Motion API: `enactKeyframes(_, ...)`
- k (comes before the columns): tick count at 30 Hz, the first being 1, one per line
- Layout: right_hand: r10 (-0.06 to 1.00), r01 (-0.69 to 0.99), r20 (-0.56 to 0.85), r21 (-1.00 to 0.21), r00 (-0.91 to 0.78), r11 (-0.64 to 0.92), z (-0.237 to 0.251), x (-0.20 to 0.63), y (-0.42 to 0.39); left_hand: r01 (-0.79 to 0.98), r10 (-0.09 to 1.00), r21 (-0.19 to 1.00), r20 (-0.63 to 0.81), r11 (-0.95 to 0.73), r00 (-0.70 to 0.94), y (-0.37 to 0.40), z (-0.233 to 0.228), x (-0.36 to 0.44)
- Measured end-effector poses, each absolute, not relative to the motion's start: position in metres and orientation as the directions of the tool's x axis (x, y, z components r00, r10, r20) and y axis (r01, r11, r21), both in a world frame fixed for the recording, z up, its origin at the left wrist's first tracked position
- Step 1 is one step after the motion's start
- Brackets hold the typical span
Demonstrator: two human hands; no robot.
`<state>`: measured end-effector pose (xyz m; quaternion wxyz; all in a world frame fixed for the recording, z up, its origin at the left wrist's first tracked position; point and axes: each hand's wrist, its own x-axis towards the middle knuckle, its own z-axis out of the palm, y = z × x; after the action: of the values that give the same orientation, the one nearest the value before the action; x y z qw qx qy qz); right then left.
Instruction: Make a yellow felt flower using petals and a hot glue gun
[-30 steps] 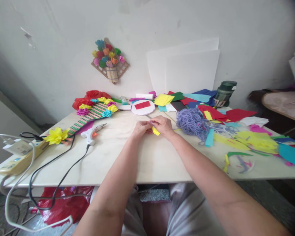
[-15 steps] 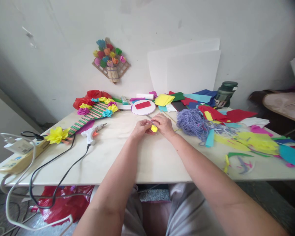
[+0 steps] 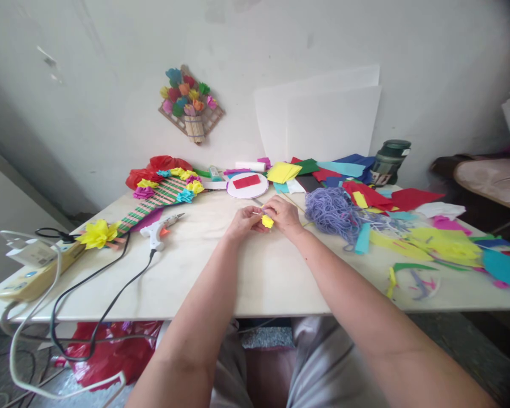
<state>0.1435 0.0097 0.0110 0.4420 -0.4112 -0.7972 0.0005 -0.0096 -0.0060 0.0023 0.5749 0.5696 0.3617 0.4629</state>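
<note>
Over the middle of the table, my left hand (image 3: 245,221) and my right hand (image 3: 284,216) meet with their fingers closed around a small yellow paper flower (image 3: 267,221). Its crumpled yellow end points toward me, below the fingertips. A bit of purple, perhaps yarn, shows where the fingers come together; the rest of the flower is hidden. Just right of my right hand lies a loose heap of purple yarn (image 3: 334,214). Beyond the hands is a white oval (image 3: 233,192) with a red rectangle (image 3: 246,181) on it.
A white glue gun (image 3: 155,232) lies left, its cord trailing past a power strip (image 3: 34,277). Behind it is a striped, flower-trimmed craft piece (image 3: 153,198). Coloured paper sheets (image 3: 284,171) and scraps (image 3: 446,246) spread right, near a dark green bottle (image 3: 391,161).
Both hands stay in the same place, still on the yellow paper flower. The flower has turned slightly between the fingers, and its yellow end shows a little differently.
</note>
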Motion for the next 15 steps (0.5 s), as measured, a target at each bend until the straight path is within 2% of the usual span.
enactKeyframes(10,0.641,0.647,0.713,-0.351,-0.284,0.677,0.0117,0.1428,0.0066,-0.090,0.948,0.991,0.126,-0.104,0.291,-0.0042,0.0025,-0.0106)
enactKeyframes(15,0.605,0.590,0.751,-0.370,-0.264,0.717,0.0086,0.1437,0.0081,-0.110,0.925,0.988,0.141,-0.109,0.352,-0.0053,0.0039,-0.0122)
